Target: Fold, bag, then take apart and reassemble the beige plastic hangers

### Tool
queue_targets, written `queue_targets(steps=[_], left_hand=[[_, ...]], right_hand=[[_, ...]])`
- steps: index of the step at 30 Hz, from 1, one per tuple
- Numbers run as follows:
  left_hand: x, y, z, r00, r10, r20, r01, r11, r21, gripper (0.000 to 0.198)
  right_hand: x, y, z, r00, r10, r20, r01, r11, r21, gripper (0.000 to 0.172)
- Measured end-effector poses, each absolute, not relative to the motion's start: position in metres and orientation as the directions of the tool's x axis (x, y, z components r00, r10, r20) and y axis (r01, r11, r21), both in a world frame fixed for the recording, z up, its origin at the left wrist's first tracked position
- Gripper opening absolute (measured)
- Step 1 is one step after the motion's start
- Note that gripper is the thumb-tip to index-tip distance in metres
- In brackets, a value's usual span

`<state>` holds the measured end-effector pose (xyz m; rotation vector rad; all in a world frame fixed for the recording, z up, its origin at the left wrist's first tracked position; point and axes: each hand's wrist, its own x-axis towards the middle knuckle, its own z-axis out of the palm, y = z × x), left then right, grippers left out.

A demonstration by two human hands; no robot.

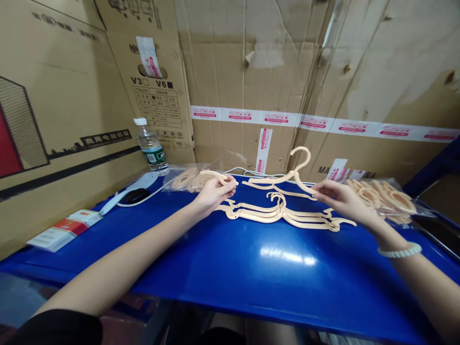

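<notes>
My left hand [217, 194] pinches a curved beige hanger piece [212, 173] above the left part of the blue table. On the other side, my right hand [338, 197] grips one end of a beige clothes hanger [297, 175], whose hook points up. That hanger is raised at the back of the table, its far end reaching toward my left hand without touching it. Below and between my hands, several beige hangers [276, 214] lie nested together on the table, hooks pointing away from me.
Clear bags of beige hanger parts lie at the back left [187, 179] and right [384, 199]. A water bottle [153, 148], a white cable [143, 199], a black oval object [136, 196] and a red-and-white box [66, 229] stand left. Cardboard [244, 143] walls the blue table [230, 268].
</notes>
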<state>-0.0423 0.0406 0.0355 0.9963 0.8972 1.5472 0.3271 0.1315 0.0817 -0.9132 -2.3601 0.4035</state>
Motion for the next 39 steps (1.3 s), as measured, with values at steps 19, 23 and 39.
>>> queue_targets(steps=[19, 23, 39], left_hand=[[-0.019, 0.022, 0.03, 0.214, 0.975, -0.061, -0.49, 0.161, 0.857, 0.02], [-0.02, 0.021, 0.033, 0.173, 0.983, -0.067, -0.497, 0.146, 0.855, 0.016], [-0.016, 0.024, 0.026, -0.052, 0.995, -0.091, -0.471, 0.056, 0.88, 0.02]], right_hand=[[0.321, 0.111, 0.049, -0.562, 0.56, 0.609, 0.475, 0.821, -0.317, 0.012], [0.321, 0.111, 0.049, -0.552, 0.545, 0.632, 0.491, 0.824, -0.281, 0.012], [0.308, 0.09, 0.056, -0.546, 0.56, 0.623, 0.518, 0.81, -0.274, 0.012]])
